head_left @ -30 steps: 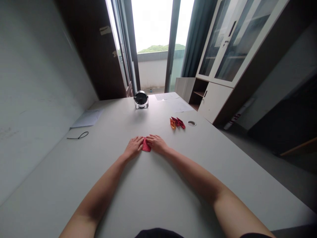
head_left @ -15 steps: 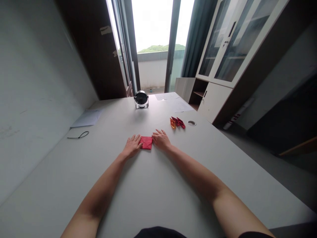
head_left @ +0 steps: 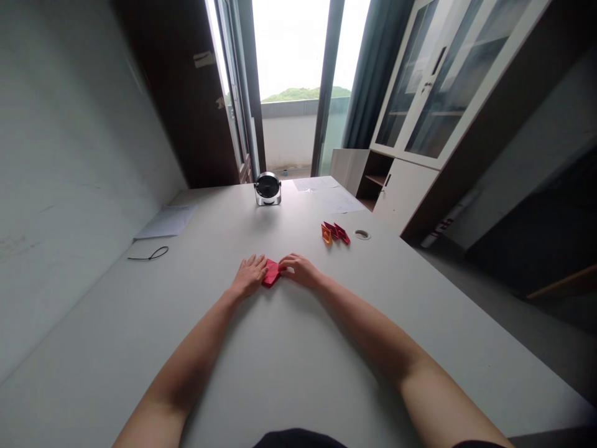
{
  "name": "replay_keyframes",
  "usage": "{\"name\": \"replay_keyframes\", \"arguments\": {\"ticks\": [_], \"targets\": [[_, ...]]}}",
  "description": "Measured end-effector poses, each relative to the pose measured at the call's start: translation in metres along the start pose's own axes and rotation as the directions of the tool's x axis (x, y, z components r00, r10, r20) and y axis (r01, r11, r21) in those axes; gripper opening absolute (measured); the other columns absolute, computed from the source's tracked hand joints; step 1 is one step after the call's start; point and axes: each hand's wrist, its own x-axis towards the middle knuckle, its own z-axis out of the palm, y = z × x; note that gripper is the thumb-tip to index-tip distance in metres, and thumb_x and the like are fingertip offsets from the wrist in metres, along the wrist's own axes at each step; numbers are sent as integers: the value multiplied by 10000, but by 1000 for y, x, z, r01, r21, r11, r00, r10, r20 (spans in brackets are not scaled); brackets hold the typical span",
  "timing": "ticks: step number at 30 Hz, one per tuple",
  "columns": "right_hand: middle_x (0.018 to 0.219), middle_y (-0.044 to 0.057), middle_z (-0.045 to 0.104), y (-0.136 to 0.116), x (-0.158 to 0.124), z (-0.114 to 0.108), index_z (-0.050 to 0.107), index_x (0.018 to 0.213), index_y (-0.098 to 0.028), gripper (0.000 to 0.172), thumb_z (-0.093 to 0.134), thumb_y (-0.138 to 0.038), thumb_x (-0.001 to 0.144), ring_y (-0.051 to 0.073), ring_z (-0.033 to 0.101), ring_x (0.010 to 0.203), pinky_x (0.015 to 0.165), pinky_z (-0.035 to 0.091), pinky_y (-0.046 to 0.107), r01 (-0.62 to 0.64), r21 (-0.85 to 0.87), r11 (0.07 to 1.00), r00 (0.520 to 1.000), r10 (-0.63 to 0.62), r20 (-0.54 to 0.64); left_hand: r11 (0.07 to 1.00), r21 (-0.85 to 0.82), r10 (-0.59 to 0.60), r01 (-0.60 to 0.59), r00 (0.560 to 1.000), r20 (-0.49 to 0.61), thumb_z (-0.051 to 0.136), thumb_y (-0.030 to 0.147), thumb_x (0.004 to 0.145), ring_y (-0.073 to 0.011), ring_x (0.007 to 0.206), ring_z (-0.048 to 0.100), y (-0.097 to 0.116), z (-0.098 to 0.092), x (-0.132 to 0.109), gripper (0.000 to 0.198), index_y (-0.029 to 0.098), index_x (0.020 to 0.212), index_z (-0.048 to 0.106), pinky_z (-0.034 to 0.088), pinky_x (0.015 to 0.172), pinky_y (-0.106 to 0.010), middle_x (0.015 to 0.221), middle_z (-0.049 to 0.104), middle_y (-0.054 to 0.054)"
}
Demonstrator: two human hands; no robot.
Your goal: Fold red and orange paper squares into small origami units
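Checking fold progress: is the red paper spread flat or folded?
Folded: red paper shows as a narrow wedge between left hand and right hand.

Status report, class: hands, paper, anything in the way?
Left hand flat on red folded paper. Right hand at its right edge, grip unclear. Folded red pieces lie apart, far right.

Single head-worn view, forward and down along the table (head_left: 289,367).

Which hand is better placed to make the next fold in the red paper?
Probably the right. The right hand has its fingertips curled over the right edge of the red paper, while the left hand lies flat against its left side, pinning it to the table.
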Motion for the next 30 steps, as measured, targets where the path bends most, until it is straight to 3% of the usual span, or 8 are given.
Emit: {"name": "replay_keyframes", "arguments": {"ticks": [7, 13, 20, 24, 30], "targets": [[979, 55, 721, 0, 2, 8, 751, 936, -241, 123, 632, -271, 929, 194, 603, 940, 902, 460, 325, -53, -52, 997, 998, 51, -36, 999, -52, 13, -16, 999, -44, 244, 393, 1036, -271, 1460, 303, -1, -3, 1, 488, 271, 1414, 527, 230, 1178, -522, 1535, 446, -43], [974, 58, 710, -8, 5, 18, 751, 958, -241, 131, 626, -273, 931, 199, 595, 935, 899, 451, 321, -59, -76, 995, 998, 56, -35, 993, -101, 57, -68, 992, -112, 258, 344, 1034, -200, 1381, 419, 2, -7, 1, 472, 257, 1262, 663, 297, 1163, -405, 1419, 580, -21], [884, 34, 694, -3, 6, 26, 748, 909, -234, 112, 638, -245, 920, 174, 597, 871, 820, 444, 271, -119, 10, 993, 992, 119, -30, 963, -258, 9, -74, 969, -245, 197, 379, 1035, -192, 1118, 591, 7, -16, -1, 594, 221, 946, 762, 412, 1040, -332, 1122, 727, -48], [845, 37, 682, 3, 7, 25, 742, 855, -217, 126, 641, -261, 917, 170, 591, 844, 808, 429, 269, -173, -11, 985, 984, 173, -32, 965, -245, 39, -96, 973, -229, 299, 418, 1013, -192, 907, 622, 11, -17, -2, 524, 215, 786, 727, 470, 875, -303, 895, 721, -54], [826, 34, 682, 0, 8, 23, 716, 840, -205, 167, 586, -239, 939, 168, 581, 825, 795, 408, 265, -202, -49, 978, 978, 199, -63, 969, -242, -18, -37, 976, -219, 491, 404, 934, -168, 786, 618, 13, -15, -3, 295, 231, 945, 731, 464, 742, -263, 871, 721, -31]]}}
